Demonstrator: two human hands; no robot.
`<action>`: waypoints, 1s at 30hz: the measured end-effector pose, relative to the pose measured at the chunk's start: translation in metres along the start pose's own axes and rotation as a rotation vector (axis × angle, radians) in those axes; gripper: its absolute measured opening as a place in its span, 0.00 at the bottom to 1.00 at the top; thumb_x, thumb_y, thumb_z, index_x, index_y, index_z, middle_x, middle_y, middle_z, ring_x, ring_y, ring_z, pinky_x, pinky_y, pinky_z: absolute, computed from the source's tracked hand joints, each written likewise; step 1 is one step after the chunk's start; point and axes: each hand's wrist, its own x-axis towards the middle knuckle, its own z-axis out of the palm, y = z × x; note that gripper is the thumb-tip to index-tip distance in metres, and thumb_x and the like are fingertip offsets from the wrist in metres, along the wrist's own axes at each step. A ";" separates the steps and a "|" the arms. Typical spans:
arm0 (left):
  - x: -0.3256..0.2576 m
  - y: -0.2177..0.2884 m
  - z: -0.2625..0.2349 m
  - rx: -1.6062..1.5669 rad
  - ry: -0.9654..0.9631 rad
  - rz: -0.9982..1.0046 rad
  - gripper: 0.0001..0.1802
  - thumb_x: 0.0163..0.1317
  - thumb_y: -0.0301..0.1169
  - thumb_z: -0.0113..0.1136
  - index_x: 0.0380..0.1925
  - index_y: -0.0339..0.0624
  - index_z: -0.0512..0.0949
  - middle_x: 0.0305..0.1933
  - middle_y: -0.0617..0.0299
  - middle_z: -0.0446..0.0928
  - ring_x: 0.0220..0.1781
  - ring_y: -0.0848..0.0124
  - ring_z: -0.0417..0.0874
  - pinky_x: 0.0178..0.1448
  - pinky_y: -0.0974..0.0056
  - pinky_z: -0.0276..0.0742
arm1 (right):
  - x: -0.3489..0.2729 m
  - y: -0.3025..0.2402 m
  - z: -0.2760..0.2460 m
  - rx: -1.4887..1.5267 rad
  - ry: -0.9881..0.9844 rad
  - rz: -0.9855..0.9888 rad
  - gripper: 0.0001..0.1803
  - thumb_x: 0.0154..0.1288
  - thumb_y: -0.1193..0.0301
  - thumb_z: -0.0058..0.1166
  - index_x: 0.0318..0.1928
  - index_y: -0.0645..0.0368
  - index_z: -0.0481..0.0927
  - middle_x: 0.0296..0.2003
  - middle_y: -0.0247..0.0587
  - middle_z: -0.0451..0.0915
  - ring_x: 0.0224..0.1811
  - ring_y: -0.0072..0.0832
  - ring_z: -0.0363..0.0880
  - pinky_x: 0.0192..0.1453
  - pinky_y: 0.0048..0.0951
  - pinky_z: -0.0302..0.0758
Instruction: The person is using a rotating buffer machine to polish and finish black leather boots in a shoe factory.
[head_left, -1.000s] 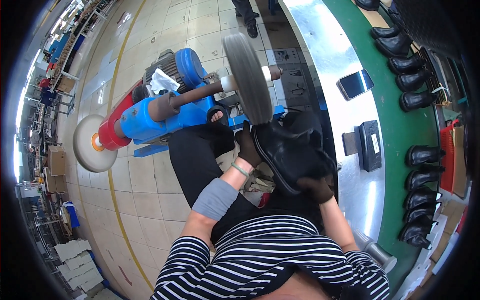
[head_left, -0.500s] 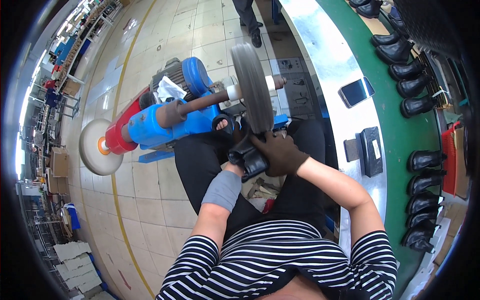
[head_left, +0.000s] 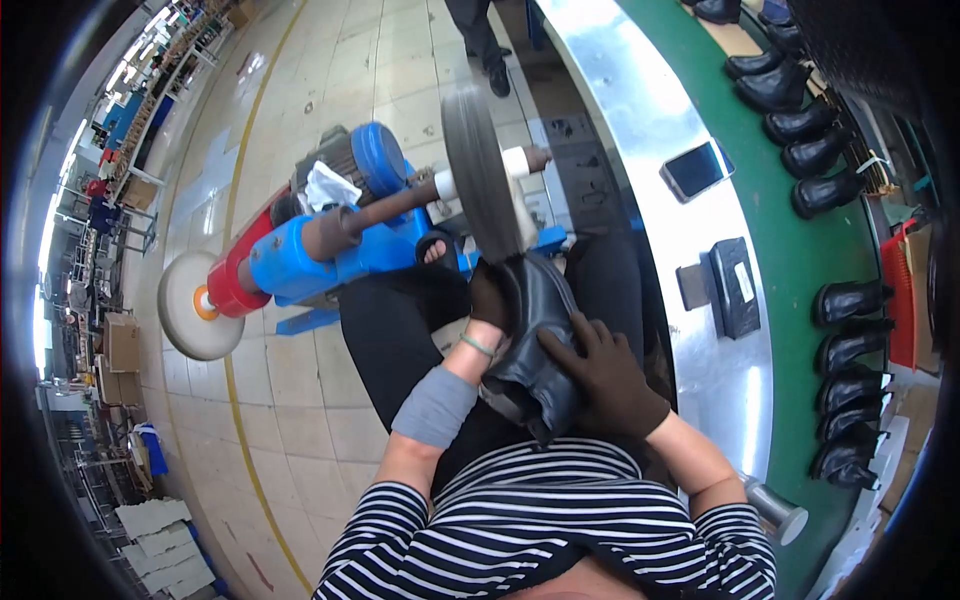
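A black leather boot (head_left: 535,325) is held in front of my lap. Its toe end touches or nearly touches the lower rim of a dark buffing wheel (head_left: 476,170), and its open shaft points back toward me. My left hand (head_left: 490,298), in a brown glove, grips the boot from the left, with its fingers partly hidden. My right hand (head_left: 605,375), gloved in brown too, lies on the boot's right side, thumb and fingers against the leather. The wheel's surface looks smeared, as if turning.
The wheel's shaft runs left into a blue and red machine (head_left: 290,255) with a pale round wheel (head_left: 190,305) at its far end. On the metal bench (head_left: 640,90) lie a phone (head_left: 697,171) and a black box (head_left: 735,287). Several black boots (head_left: 850,300) line the green surface beyond.
The boot has turned and its shaft has swung back toward me, showing more of its upper. My right hand has moved back from near the wheel to the boot's side.
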 end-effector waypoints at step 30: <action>0.010 0.003 -0.002 0.031 0.001 -0.497 0.27 0.70 0.46 0.41 0.59 0.35 0.67 0.56 0.48 0.74 0.52 0.56 0.79 0.60 0.54 0.74 | 0.157 0.146 0.137 1.585 0.053 0.470 0.21 0.71 0.55 0.43 0.51 0.58 0.77 0.44 0.36 0.80 0.42 0.22 0.80 0.48 0.24 0.76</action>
